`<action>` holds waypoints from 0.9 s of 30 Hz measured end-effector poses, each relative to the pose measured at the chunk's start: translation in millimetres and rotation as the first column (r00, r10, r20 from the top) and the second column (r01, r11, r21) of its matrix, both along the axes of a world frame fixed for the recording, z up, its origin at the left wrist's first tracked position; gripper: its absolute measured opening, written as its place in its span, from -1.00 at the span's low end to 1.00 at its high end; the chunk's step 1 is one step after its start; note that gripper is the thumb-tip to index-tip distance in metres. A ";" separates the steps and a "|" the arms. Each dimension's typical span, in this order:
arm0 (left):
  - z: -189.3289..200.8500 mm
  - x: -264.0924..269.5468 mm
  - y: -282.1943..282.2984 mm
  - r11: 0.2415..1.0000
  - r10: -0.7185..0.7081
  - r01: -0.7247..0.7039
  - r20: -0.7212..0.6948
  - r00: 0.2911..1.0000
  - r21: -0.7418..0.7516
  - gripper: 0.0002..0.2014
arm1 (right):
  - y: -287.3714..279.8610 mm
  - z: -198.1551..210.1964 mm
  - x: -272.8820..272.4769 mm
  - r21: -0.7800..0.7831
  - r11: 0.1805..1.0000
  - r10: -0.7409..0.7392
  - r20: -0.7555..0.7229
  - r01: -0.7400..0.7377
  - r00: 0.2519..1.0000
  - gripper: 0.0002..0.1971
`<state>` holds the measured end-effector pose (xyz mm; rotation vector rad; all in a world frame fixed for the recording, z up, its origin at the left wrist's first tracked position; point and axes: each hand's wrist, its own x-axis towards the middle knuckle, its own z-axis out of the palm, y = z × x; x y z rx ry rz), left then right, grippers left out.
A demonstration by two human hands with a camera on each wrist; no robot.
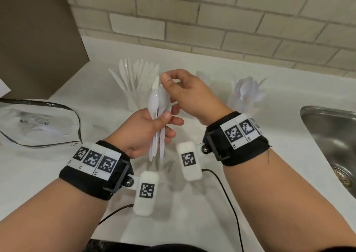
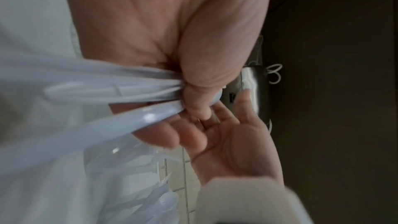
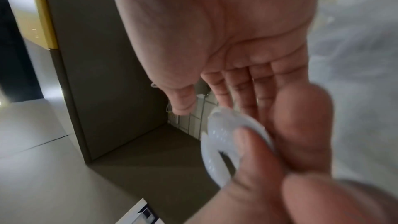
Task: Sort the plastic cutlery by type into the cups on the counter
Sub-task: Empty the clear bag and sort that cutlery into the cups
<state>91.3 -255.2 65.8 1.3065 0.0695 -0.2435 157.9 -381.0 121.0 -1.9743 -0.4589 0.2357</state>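
Observation:
My left hand (image 1: 165, 120) grips a bundle of white plastic spoons (image 1: 157, 107) upright by the handles, bowls up, above the counter. In the left wrist view its thumb (image 2: 200, 91) clamps the handles (image 2: 107, 88). My right hand (image 1: 168, 92) hovers at the bowl end with fingers loosely bent, index tip by the topmost tip; in the right wrist view the right hand (image 3: 204, 108) is spread, thumb apart from a spoon bowl (image 3: 224, 135). A cup of white knives (image 1: 134, 78) stands behind the bundle. A cup of spoons (image 1: 246, 92) stands right. A third clear cup (image 1: 202, 74) is mostly hidden.
A steel sink (image 1: 327, 136) is sunk into the white counter (image 1: 250, 174) at the right. A crumpled clear plastic bag (image 1: 38, 122) lies at the left below a brown panel (image 1: 38, 40). Tiled wall runs behind the cups. Black cables (image 1: 229, 197) trail from my wrist cameras.

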 end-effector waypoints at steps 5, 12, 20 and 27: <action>-3.2 -7.1 9.2 0.989 0.080 -0.083 0.027 0.996 0.120 -0.85 | 28.5 -6.3 -1.4 0.088 0.996 0.029 -0.095 -0.021 0.995 -0.76; -10.7 -17.7 31.1 0.962 0.173 -0.161 -0.037 0.984 0.222 -0.80 | 50.2 12.1 8.2 0.283 0.949 -0.148 0.003 0.141 0.989 -0.76; -7.5 -26.8 60.2 0.966 0.258 -0.253 -0.114 0.959 0.060 -0.83 | 65.3 52.0 49.4 0.557 0.805 -0.443 0.335 0.204 0.832 -0.79; -2.3 -29.3 71.3 0.953 0.226 -0.242 -0.107 0.968 -0.181 -0.77 | 95.7 -24.9 80.3 -0.063 0.960 -0.227 0.386 0.271 0.894 -0.83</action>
